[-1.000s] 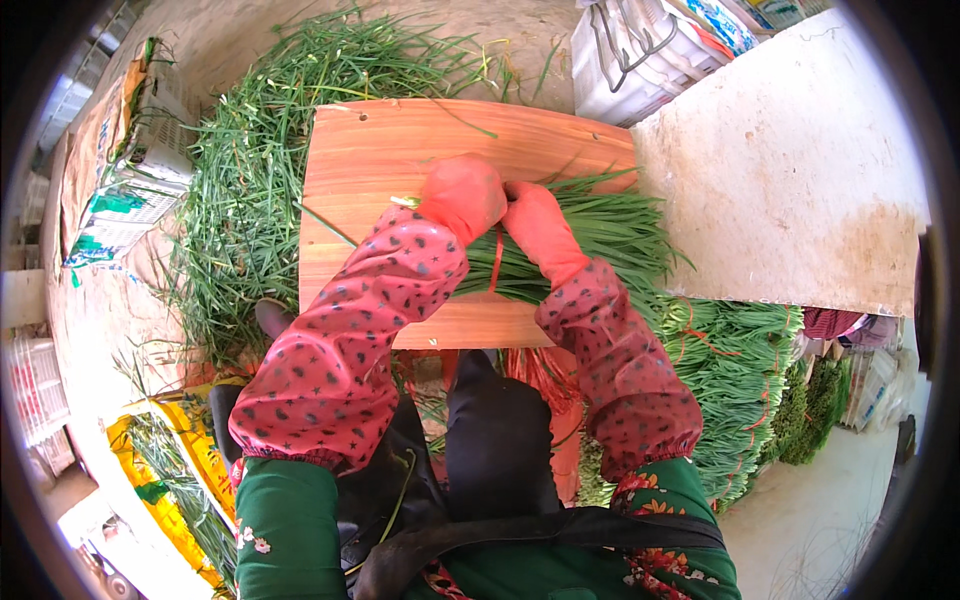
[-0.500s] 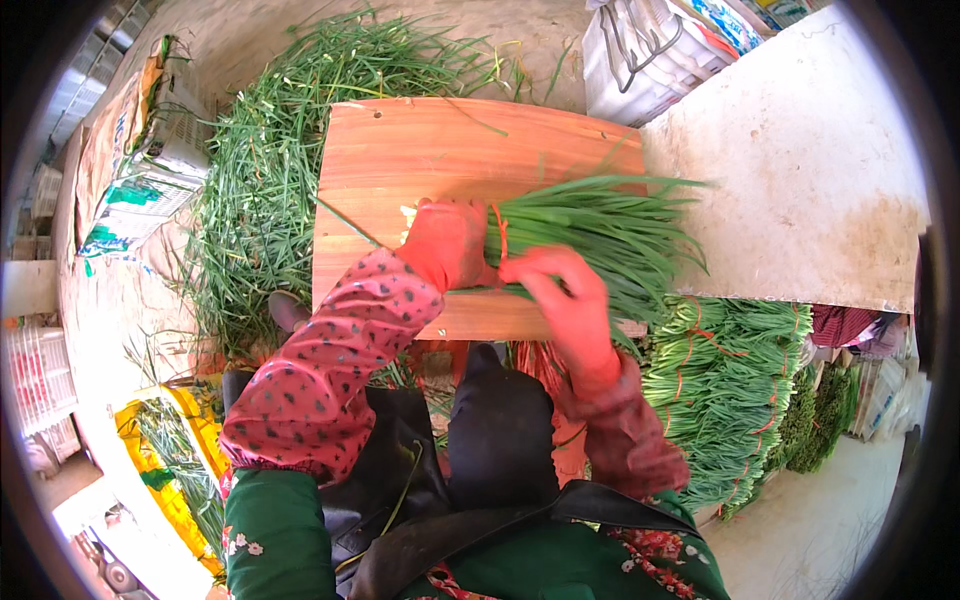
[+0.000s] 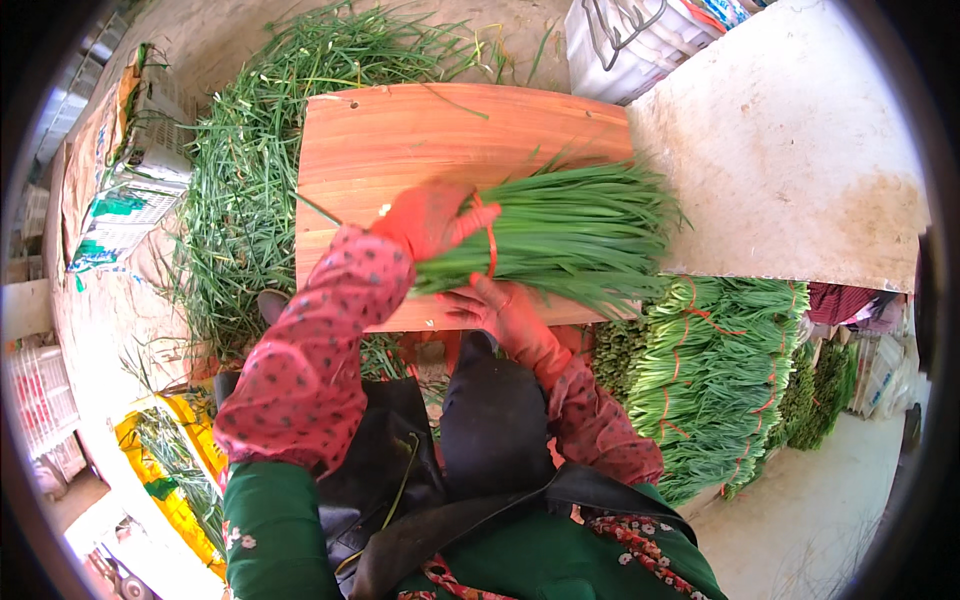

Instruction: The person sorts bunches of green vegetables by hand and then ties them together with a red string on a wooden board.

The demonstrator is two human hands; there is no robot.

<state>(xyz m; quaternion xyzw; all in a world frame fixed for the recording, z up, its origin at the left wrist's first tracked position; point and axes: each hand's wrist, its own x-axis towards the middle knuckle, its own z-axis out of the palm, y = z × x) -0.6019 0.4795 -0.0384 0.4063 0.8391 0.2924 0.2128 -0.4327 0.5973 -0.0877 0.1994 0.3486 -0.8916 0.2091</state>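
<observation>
A thick bunch of garlic chives (image 3: 570, 235) lies across the wooden board (image 3: 400, 130), its leaf tips pointing right. An orange-red tie (image 3: 491, 250) circles it near the stem end. My left hand (image 3: 432, 222), in an orange-red glove, is closed over the stem end, with the thumb along the top of the bunch. On the near side my right hand (image 3: 508, 318), gloved alike, cups the bunch just below the tie. Its thumb presses against the leaves, and its fingers are partly hidden beneath them. A single loose stalk (image 3: 318, 208) lies at the board's left edge.
Loose green leaves (image 3: 250, 190) are heaped left of and behind the board. Tied bunches (image 3: 700, 390) are stacked at the right, below a pale slab (image 3: 780, 150). A white crate (image 3: 625, 50) stands at the back, and a yellow bag (image 3: 170, 480) at the lower left.
My right hand has left the tie and moved down and left to the bunch's near side. The tie now sits round the bunch, free of my fingers. The view has shifted slightly.
</observation>
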